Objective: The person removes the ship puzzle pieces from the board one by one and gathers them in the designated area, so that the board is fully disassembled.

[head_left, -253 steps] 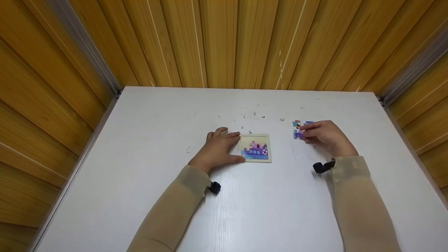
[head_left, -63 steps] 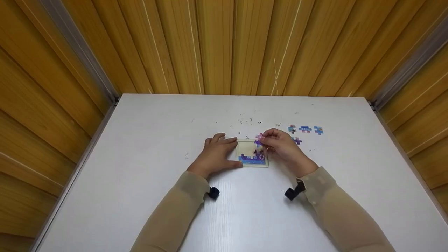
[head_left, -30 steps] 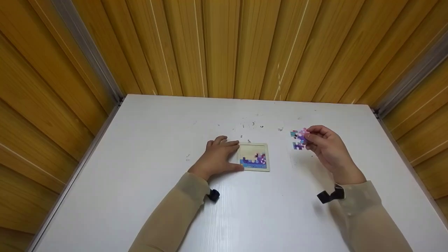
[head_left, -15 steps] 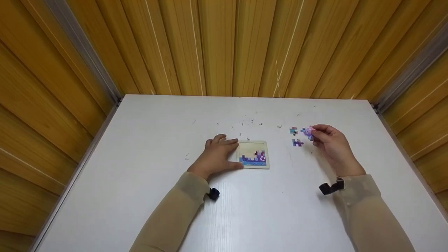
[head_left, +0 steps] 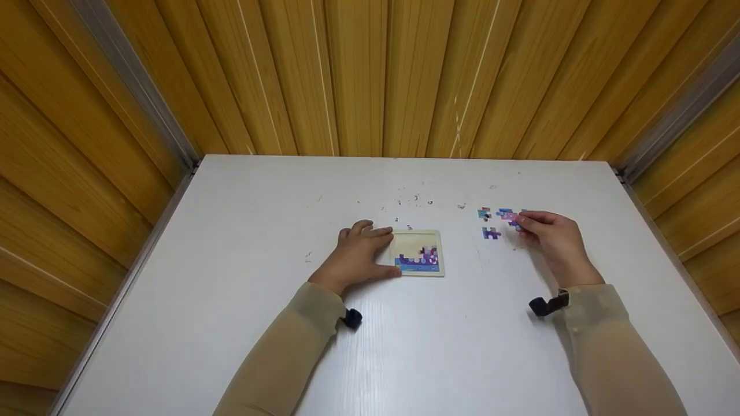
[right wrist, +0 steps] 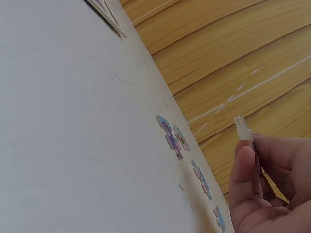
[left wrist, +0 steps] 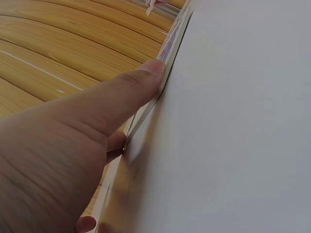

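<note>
A small square puzzle tray [head_left: 441,257] lies mid-table, its lower part filled with blue and purple pieces and its upper part bare. My left hand [head_left: 355,257] holds the tray at its left side, thumb on the near edge and index finger at the far left corner. To the right, my right hand [head_left: 552,242] pinches a pink and purple puzzle piece [head_left: 512,218] between thumb and fingertips. The right wrist view shows this piece [right wrist: 244,128] edge-on, raised off the table. Loose puzzle pieces lie close by: one multicoloured piece [head_left: 484,214] and one purple piece [head_left: 491,233].
Beyond the held piece lie two more loose pieces, clearest in the right wrist view: a blue-pink piece [right wrist: 200,179] and a blue piece [right wrist: 219,219]. Small dark marks [head_left: 416,197] dot the white table [head_left: 260,202]. Wood-look panels [head_left: 358,75] stand behind it.
The right hand has taken the pink piece from over the tray rightward to the loose pieces. The tray's pink section, present 8.4 s ago, is out. The left hand stays on the tray.
</note>
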Motion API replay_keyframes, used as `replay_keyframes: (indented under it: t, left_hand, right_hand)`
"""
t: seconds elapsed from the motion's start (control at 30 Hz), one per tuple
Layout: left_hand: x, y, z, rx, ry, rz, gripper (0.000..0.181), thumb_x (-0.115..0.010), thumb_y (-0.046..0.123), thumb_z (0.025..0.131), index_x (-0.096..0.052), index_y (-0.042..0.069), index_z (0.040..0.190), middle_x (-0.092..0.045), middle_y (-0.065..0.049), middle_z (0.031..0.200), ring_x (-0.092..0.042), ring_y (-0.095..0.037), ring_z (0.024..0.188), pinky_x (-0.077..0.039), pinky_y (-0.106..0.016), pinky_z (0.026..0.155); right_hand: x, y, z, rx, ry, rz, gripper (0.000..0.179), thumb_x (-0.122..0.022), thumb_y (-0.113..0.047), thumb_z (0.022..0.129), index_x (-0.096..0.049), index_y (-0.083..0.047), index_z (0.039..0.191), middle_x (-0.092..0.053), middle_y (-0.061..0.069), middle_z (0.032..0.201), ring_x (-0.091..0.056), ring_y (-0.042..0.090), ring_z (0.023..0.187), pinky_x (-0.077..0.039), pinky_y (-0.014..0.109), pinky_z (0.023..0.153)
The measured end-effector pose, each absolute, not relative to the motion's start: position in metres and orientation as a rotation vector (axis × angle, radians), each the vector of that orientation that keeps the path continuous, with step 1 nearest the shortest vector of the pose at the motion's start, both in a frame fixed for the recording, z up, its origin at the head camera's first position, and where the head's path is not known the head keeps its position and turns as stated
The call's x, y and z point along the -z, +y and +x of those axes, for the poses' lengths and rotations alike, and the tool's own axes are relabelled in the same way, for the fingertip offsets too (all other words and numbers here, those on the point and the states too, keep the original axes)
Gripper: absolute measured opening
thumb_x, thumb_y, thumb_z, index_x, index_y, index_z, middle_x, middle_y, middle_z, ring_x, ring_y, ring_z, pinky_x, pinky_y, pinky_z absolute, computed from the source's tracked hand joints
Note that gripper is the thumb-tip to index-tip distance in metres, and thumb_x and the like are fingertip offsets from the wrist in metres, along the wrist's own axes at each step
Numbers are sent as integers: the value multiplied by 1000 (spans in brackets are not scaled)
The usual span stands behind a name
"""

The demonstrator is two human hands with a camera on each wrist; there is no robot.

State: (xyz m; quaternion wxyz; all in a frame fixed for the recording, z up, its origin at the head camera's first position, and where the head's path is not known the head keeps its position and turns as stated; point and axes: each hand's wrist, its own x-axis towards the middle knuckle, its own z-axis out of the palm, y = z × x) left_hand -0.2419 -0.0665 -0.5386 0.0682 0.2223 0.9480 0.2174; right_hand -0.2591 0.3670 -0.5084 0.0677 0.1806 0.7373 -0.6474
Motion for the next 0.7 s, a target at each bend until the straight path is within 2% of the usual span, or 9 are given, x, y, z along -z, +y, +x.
replay_keyframes:
  t: [0.1,0.27,0.47,0.6,0.7]
  left_hand:
    - [538,-67,-242,-657,2854,677,95,-84,70,93,-55,23,170,-49,7,179,-28,-30,174,-24,-60,138]
    - [538,-68,-242,-655,2856,682,95,-84,70,93,-55,23,169,-49,7,179,-28,-31,174,-25,-60,137]
    - [540,-68,-242,-657,2858,679,95,-85,70,92,-56,23,169,-50,7,179,-28,-31,174,-25,-59,137]
    - [541,-67,-242,-667,2855,673,95,-85,70,92,-55,24,169,-50,7,179,-29,-31,174,-25,-58,137]
    - [542,-67,-243,-669,2857,670,95,-85,70,92,-55,24,170,-49,7,179,-28,-30,174,-25,-58,138]
  right_hand:
    - [509,370,-260,1947,2223,571,50,-84,-28,104,-72,-12,150,-72,-9,127,-71,12,117,-62,19,102]
    - [510,372,-262,1784,2322,559,50,-79,-28,108,-69,-9,154,-69,-9,129,-75,7,114,-62,20,104]
    - [512,371,-262,1609,2436,501,47,-74,-25,112,-68,-4,154,-67,6,142,-77,5,106,-64,20,99]
    - [512,369,-258,1524,2519,444,44,-74,-24,112,-70,-3,151,-65,13,147,-74,9,108,-64,18,95]
    - [513,367,-257,1434,2608,409,40,-74,-25,112,-73,-4,147,-67,16,145,-70,18,112,-63,15,90]
